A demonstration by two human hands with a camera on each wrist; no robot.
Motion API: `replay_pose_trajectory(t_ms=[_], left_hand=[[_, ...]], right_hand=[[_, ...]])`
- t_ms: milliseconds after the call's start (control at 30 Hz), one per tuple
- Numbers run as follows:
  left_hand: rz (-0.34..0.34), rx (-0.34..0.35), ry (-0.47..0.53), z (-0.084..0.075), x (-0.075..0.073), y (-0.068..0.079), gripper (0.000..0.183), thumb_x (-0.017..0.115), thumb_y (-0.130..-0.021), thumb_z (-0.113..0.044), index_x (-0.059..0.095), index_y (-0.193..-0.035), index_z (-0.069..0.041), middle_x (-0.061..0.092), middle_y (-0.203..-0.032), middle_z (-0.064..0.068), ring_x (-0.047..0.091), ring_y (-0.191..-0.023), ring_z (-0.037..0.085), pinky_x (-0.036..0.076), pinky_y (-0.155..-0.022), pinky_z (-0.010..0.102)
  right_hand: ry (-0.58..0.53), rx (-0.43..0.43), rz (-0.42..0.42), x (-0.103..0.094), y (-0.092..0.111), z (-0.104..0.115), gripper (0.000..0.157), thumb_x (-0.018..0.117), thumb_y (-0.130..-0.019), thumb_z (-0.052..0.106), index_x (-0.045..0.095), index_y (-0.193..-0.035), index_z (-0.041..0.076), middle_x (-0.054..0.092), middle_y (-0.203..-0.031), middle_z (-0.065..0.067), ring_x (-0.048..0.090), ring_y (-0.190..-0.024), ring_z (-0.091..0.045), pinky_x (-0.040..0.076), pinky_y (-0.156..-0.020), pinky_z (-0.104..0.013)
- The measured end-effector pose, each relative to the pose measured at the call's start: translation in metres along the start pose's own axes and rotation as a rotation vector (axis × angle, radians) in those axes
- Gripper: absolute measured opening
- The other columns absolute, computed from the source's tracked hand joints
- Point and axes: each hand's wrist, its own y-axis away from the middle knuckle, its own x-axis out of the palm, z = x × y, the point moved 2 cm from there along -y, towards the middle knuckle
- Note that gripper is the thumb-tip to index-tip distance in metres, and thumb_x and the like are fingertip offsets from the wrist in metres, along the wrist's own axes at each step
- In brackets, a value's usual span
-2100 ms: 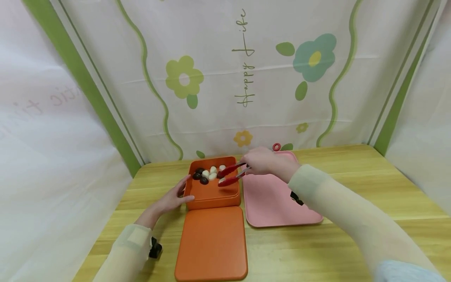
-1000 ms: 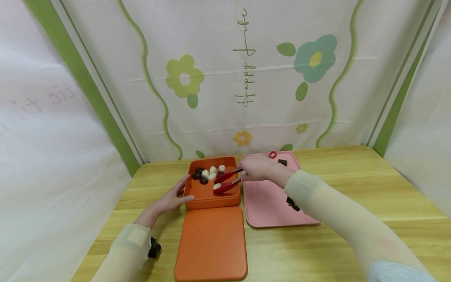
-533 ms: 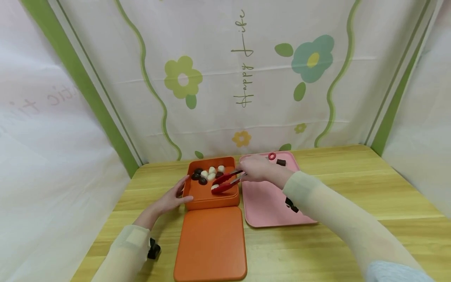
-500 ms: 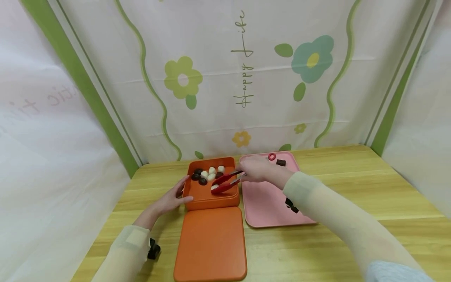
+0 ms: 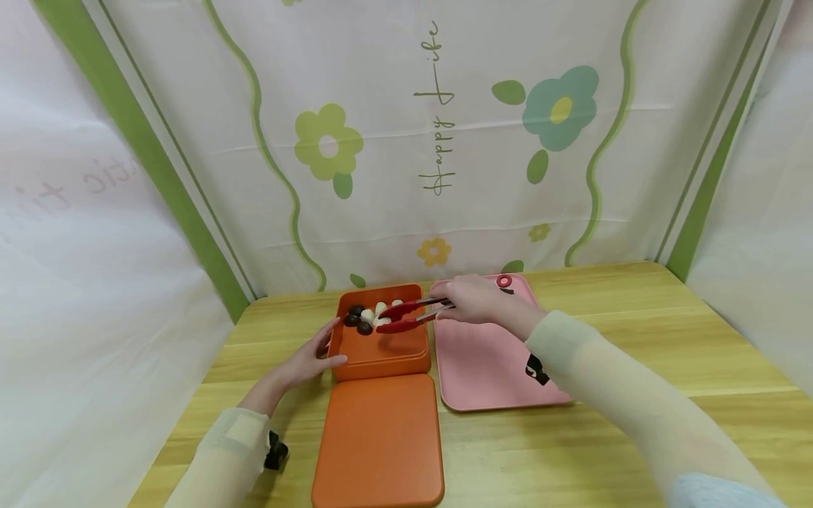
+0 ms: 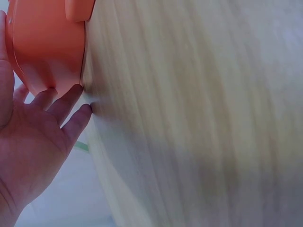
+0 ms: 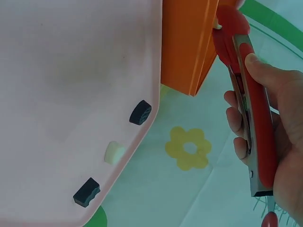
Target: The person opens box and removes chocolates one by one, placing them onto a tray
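My right hand grips a pair of red-tipped metal tongs, its thumb along the upper arm of the tongs. The tong tips reach over the orange box, with a small pale piece showing between them in the right wrist view. Inside the box lie several dark pieces and white pieces, resembling chocolates; the tongs cover some. My left hand rests against the box's left side with fingers extended and spread, its thumb by the near left corner.
An orange lid lies on the wooden table in front of the box. Right of the box is a pink tray. Near its edge sit dark pieces and a white piece. A printed curtain rises behind.
Over the last half second, the tongs rise and shift toward the back of the box. My right hand moves slightly right and back with them. My left hand keeps its place against the box.
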Motion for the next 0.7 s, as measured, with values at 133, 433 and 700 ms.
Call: replay_pose_trajectory(t_ms=[133,433,700], left_hand=[[-0.002,-0.004,-0.003,-0.001,0.0,0.001,0.085,0.066,-0.095,-0.018,0.009,-0.157,-0.01,0.013,-0.156,0.03,0.017,-0.14,0.048,0.02,-0.11,0.058],[0.003,-0.007,0.0,0.002,0.0,0.001,0.084,0.064,-0.096,-0.019,0.008,-0.158,-0.012,0.01,-0.157,0.029,0.016,-0.14,0.048,0.02,-0.11,0.058],[0.01,-0.008,0.004,0.002,-0.001,0.001,0.084,0.064,-0.096,-0.019,0.008,-0.157,-0.011,0.01,-0.157,0.028,0.015,-0.141,0.047,0.02,-0.111,0.058]], right_hand=[[-0.003,-0.015,-0.028,-0.005,0.007,-0.002,0.026,0.073,-0.088,0.026,0.068,-0.111,0.014,0.065,-0.091,0.005,0.057,-0.071,-0.013,0.05,-0.07,-0.035],[-0.011,0.022,-0.078,-0.017,0.023,-0.009,0.039,0.072,-0.089,0.029,0.066,-0.127,0.023,0.069,-0.101,0.005,0.062,-0.079,-0.018,0.049,-0.066,-0.035],[0.01,0.06,-0.115,-0.025,0.04,-0.015,0.043,0.073,-0.087,0.034,0.067,-0.127,0.02,0.069,-0.091,0.003,0.059,-0.072,-0.016,0.046,-0.059,-0.034]])
